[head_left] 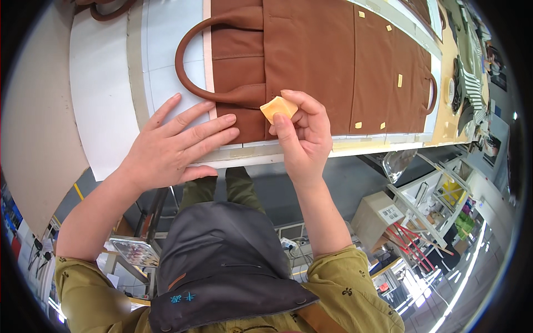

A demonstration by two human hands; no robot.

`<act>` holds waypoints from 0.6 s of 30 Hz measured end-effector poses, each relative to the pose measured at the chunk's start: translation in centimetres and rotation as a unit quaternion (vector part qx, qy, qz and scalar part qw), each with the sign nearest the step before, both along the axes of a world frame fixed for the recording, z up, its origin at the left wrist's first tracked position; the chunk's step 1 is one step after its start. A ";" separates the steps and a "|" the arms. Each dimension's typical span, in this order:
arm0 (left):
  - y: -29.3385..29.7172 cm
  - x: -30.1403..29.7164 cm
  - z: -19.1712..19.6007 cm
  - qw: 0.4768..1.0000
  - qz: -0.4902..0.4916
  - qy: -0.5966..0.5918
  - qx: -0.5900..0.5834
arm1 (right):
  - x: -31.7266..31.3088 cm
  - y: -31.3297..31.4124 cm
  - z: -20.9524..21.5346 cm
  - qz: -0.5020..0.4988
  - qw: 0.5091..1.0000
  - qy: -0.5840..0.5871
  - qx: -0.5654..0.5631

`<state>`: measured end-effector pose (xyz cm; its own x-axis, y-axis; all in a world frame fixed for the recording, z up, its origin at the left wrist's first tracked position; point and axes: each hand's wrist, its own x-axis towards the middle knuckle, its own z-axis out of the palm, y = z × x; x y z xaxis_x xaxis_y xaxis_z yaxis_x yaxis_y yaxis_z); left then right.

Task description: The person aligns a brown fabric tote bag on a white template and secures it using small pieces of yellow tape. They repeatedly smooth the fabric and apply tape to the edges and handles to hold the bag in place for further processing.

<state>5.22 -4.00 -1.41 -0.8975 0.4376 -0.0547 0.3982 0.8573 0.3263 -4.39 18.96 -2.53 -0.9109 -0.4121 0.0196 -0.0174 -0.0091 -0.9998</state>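
Brown bag (311,61) (table edge (261,158)) under left hand (166,147).

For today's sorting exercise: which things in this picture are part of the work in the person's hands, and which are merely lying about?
In the work:
left hand, flat on the bag's edge
right hand, pinching a small yellow block
brown bag with its curved handle
white table

Lying about:
cardboard box
striped cloth
red-handled tool

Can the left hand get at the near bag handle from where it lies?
Probably yes: the left hand lies flat beside the handle, fingers touching its lower end, nothing between.
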 end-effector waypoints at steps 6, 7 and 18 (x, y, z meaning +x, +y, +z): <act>-0.1 -0.3 0.3 1.000 -0.010 0.024 0.005 | 0.0 0.2 -0.1 0.008 1.000 0.013 0.013; -0.2 -0.3 0.3 0.999 -0.011 0.031 0.002 | 0.0 0.1 -0.2 0.005 1.000 0.014 0.008; -0.9 0.8 -0.6 0.988 -0.009 0.142 0.054 | 0.2 0.1 -0.1 0.014 0.999 0.025 0.016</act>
